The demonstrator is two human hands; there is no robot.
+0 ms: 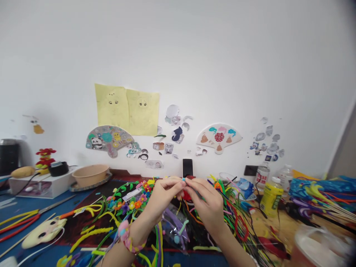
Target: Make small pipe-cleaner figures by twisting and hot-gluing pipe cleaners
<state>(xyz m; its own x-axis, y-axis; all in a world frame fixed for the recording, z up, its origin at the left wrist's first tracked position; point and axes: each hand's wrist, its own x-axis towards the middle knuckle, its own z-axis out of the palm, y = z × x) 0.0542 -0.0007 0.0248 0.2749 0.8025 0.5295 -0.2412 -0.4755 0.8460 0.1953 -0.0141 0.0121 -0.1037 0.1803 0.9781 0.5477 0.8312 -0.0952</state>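
Observation:
My left hand (166, 195) and my right hand (207, 202) meet above the middle of the table, both closed in a pinch. Between their fingertips a small light-blue piece (184, 179) shows; the fingers hide most of it, so its kind is unclear. Beneath the hands lies a clear plastic bag (175, 230) with purple pipe cleaners in it. Left of my left hand is a heap of colourful pipe-cleaner flowers (136, 200). Many loose pipe cleaners (240, 222) spread out beside my right hand. A braided pink and yellow bracelet (129, 237) circles my left wrist.
A phone (187, 167) leans on the wall behind the hands. At the right stand a yellow bottle (272, 196) and a plastic tub (314, 244). Scissors (30, 215), a cream face-shaped piece (44, 231) and a beige bowl (91, 175) are at the left.

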